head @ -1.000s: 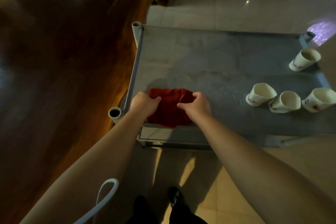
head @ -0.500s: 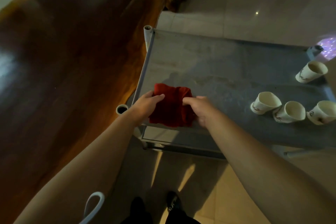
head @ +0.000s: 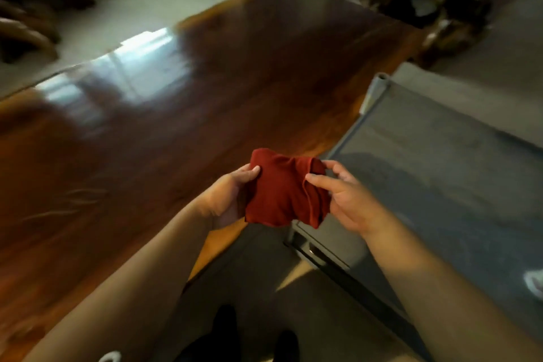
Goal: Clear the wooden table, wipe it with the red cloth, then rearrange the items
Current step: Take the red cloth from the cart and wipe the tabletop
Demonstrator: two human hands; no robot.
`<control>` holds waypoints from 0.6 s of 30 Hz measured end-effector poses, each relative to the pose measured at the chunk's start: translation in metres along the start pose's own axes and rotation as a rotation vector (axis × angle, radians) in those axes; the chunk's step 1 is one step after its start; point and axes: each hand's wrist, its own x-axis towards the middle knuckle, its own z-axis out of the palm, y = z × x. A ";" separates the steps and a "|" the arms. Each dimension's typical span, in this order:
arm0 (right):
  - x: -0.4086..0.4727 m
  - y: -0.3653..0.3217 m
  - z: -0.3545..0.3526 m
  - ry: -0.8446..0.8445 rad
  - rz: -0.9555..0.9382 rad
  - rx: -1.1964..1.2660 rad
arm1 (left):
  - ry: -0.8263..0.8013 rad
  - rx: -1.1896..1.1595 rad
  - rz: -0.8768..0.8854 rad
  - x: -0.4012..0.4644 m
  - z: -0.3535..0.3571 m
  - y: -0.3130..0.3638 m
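Both hands, left hand [head: 227, 198] and right hand [head: 346, 200], apparently pinch the raised red cloth [head: 283, 189] palms inward.

Dim room; bright window glare streaks the glossy wooden table [head: 182, 114]. Motion blur smears everything, and wide-angle distortion bends the edges.
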 end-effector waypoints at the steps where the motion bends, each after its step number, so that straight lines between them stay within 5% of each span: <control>1: 0.004 0.006 0.017 -0.042 0.023 -0.010 | 0.027 -0.031 0.026 -0.014 -0.013 -0.002; 18: 0.029 0.149 0.345 -0.467 0.272 -0.591 | 0.565 -0.289 0.272 -0.291 -0.248 -0.045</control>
